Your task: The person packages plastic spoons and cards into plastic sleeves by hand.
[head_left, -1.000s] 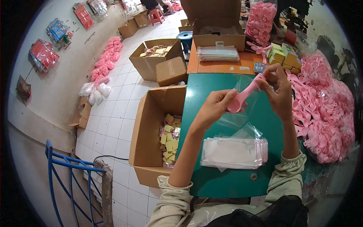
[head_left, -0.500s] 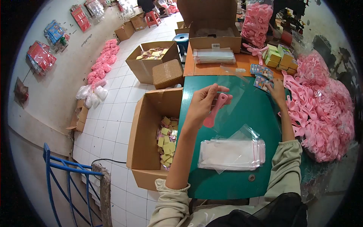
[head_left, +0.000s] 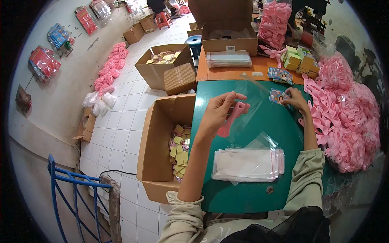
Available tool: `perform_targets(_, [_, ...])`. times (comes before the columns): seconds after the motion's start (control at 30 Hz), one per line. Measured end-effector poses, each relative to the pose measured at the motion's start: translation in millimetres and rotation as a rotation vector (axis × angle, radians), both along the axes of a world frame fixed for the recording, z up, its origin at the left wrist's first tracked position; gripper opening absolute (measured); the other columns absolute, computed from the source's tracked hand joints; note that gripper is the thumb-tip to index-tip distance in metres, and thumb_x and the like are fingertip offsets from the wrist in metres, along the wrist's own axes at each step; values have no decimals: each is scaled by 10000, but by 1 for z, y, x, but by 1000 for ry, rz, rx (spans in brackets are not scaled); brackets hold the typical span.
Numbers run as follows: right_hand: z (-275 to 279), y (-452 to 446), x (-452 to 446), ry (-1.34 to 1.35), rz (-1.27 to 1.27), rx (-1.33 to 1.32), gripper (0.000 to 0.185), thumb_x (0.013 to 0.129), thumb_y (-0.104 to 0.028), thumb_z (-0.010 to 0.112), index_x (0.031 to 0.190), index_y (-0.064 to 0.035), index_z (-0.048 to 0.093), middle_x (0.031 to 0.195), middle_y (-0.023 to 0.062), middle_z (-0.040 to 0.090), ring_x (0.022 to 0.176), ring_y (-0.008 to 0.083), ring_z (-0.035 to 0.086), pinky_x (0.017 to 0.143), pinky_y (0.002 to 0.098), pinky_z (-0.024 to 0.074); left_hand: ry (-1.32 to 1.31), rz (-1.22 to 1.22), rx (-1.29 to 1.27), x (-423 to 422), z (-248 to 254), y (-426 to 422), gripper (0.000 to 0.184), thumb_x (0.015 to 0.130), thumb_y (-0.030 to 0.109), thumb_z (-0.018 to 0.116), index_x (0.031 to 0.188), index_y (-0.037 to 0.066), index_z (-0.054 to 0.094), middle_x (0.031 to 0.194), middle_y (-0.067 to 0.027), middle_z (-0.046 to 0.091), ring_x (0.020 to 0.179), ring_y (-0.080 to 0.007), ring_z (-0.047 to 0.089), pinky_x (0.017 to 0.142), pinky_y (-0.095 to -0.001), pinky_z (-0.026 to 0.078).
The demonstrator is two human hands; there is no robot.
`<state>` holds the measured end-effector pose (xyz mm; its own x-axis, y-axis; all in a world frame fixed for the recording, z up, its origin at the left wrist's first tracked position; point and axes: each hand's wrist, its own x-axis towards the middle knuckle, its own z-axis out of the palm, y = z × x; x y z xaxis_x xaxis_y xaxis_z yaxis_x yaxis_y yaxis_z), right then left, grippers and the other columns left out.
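Observation:
My left hand is raised over the green table, closed on a pink plastic spoon whose holed handle end points up. A clear plastic bag hangs at the same fingers; whether the spoon lies inside it I cannot tell. At the far right of the table, my right hand pinches a blue printed card. More such cards lie fanned out just beyond it. Closer to my body rests a stack of clear plastic bags, its top bag askew.
Pink spoons in plastic are heaped along the right edge. Small yellow-green boxes and more clear bags sit on the orange table. An open carton with yellow-labelled packets stands on the left floor.
My right hand has drawn one card slightly toward me and left, away from the fanned cards. The left hand stays almost in place with the spoon and bag.

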<state>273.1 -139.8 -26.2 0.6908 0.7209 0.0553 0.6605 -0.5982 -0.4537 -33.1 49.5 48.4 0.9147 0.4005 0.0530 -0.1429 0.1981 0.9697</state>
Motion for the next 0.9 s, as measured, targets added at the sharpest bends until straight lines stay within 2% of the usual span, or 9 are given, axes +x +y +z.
perform_targets(0.07, [12, 4, 0, 86, 50, -162, 469, 638, -209, 722, 1019, 1, 547, 822, 115, 534, 800, 236, 532, 713, 327, 431, -5, -8, 12, 0, -1, 0, 400, 946, 349, 425, 1016, -2, 606, 868, -135, 660, 802, -181, 653, 691, -245, 530])
perform_targets(0.17, [-2, 1, 26, 392, 98, 233, 292, 671, -125, 679, 897, -9, 534, 852, 173, 558, 800, 313, 539, 746, 370, 426, 22, -3, 40, -1, 2, -1, 395, 947, 349, 423, 1014, 7, 609, 870, -127, 662, 791, -171, 651, 673, -237, 524])
perform_targets(0.27, [42, 4, -9, -477, 60, 306, 163, 693, -22, 587, 834, 3, 508, 794, 198, 550, 758, 367, 537, 714, 399, 430, 32, -11, 54, -2, 4, -1, 381, 947, 337, 432, 1015, 6, 608, 870, -125, 662, 783, -159, 647, 675, -236, 524])
perform_targets(0.4, [102, -13, -56, -536, 186, 373, 388, 698, 36, 508, 1081, -15, 484, 975, 203, 583, 864, 381, 559, 767, 389, 444, 25, -37, 66, -2, 3, -2, 364, 947, 320, 438, 1014, 6, 610, 866, -125, 661, 776, -147, 641, 676, -232, 524])
perform_targets(0.43, [115, -11, -70, -637, -73, 199, 382, 715, 33, 551, 1091, -13, 494, 942, 156, 614, 791, 292, 613, 656, 338, 481, 31, -43, 69, -3, 4, -2, 361, 948, 316, 438, 1013, 6, 611, 865, -124, 660, 775, -146, 640, 675, -231, 524])
perform_targets(0.57, [150, -6, -117, 155, 102, 665, 321, 771, -13, 628, 1073, -76, 537, 838, 16, 611, 690, 62, 565, 396, 184, 387, 12, -96, 105, -2, 4, -3, 361, 949, 311, 437, 1002, 2, 617, 862, -123, 659, 766, -134, 634, 674, -223, 522])
perform_targets(0.67, [158, 1, -148, 302, 245, 715, 343, 775, 8, 619, 1093, -80, 524, 836, 19, 600, 684, 79, 566, 401, 193, 394, 11, -141, 118, -1, 5, -8, 365, 948, 308, 443, 1002, -7, 619, 851, -118, 660, 760, -123, 629, 672, -215, 517])
perform_targets(0.8, [153, 3, -154, 69, 450, 475, 316, 761, 31, 627, 1049, -46, 525, 788, 30, 567, 699, 78, 552, 553, 218, 441, 67, -126, 161, -3, 8, -10, 365, 945, 302, 453, 1024, -13, 618, 839, -111, 661, 763, -116, 628, 668, -209, 513])
perform_targets(0.9, [161, -3, -157, 144, 441, 405, 304, 753, 46, 622, 1027, -45, 527, 789, 42, 576, 709, 75, 548, 614, 233, 449, 72, -149, 217, -2, 7, -9, 355, 944, 291, 459, 1022, -13, 625, 834, -104, 661, 755, -105, 622, 661, -207, 510])
